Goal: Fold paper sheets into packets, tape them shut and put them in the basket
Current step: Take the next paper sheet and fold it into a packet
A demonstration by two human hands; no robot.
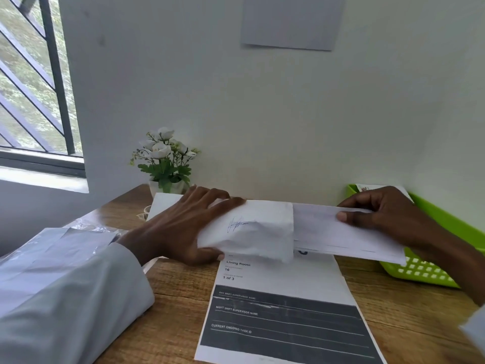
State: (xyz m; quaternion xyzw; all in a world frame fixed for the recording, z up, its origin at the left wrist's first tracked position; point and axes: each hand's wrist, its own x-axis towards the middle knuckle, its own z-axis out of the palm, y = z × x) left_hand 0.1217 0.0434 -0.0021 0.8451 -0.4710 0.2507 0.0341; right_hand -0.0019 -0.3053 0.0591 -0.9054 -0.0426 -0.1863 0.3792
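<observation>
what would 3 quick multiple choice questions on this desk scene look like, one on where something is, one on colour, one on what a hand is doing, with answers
1. Where does the potted plant stand?
A. at the back of the table by the wall, near the window
B. inside the basket
C. on the printed form

2. What colour is the basket?
A. red
B. bright green
C. black

3. What is the right hand doing?
A. lying flat on the bare wood
B. pinching the right end of the white paper sheet
C. holding a roll of tape

Answers:
1 A, the pot sits at the table's far edge against the wall, right of the window.
2 B, its slotted wall is bright green.
3 B, thumb and fingers close on the sheet's end, while the left hand grips the folded part.
</observation>
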